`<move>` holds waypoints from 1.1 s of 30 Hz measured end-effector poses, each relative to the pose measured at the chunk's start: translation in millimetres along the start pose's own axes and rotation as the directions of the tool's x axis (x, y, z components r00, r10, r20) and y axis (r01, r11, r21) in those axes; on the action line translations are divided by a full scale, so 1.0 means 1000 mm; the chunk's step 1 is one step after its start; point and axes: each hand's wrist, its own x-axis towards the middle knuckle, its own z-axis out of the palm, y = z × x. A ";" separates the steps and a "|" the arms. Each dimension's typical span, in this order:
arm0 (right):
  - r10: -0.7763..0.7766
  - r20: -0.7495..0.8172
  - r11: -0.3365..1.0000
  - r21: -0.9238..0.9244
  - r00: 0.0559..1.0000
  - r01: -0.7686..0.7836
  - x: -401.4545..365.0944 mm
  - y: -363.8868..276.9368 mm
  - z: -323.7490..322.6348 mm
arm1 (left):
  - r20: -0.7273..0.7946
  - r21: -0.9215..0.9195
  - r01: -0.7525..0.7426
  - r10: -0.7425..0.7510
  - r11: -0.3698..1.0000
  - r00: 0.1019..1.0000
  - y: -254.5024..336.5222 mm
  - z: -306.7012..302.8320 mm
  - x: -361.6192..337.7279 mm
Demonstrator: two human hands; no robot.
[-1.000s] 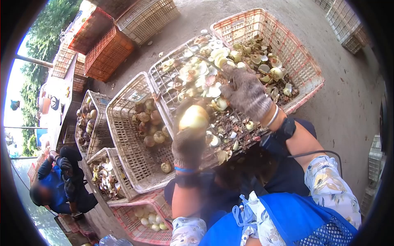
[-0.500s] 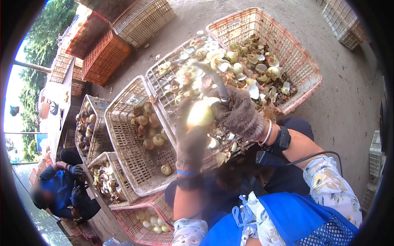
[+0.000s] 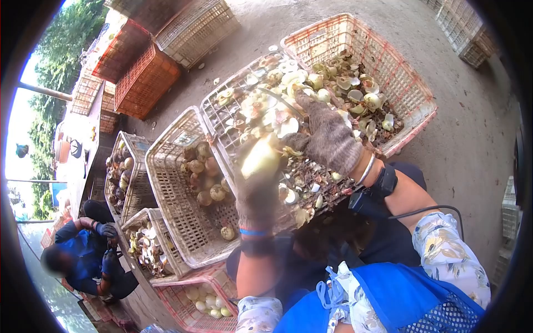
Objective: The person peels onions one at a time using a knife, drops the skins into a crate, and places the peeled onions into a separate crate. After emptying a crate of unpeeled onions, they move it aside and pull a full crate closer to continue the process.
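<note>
Bare concrete ground [image 3: 466, 139] lies open to the right and beyond the crates, the widest free room in view. A red crate [image 3: 413, 91] of pale peelings sits with its long rim against a white crate [image 3: 219, 108], also heaped with peelings, which lies right under both hands. Beside that, rim to rim, a second white crate [image 3: 183, 227] holds brownish round fruits, and smaller crates crowd the left, where a co-worker [image 3: 78, 261] crouches. The gloved right hand [image 3: 327, 139] is closed around the handle of a thin curved blade [image 3: 280, 100] that points away over the peelings. The gloved left hand [image 3: 256, 194] is wrapped around the lower part of a pale round fruit [image 3: 260, 158], held above the white crate's near edge, just beside the right hand.
</note>
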 end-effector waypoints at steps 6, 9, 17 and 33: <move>-0.064 0.222 0.840 0.538 0.973 -0.067 -0.018 -0.024 -0.001 | -0.030 -0.025 0.089 -0.090 0.996 0.995 0.012 0.014 -0.010; -0.100 0.147 0.885 0.464 0.984 0.021 -0.021 -0.032 -0.003 | 0.111 -0.026 0.132 -0.128 0.991 0.986 0.002 0.000 -0.013; 0.297 0.192 0.711 0.610 0.936 -0.350 -0.024 -0.027 0.023 | -0.018 0.345 0.124 -0.125 0.930 0.992 -0.002 0.004 -0.014; -0.049 -0.082 0.981 0.184 0.995 0.063 0.007 -0.003 -0.010 | 0.080 -0.200 0.298 -0.287 0.933 0.954 0.011 0.021 -0.012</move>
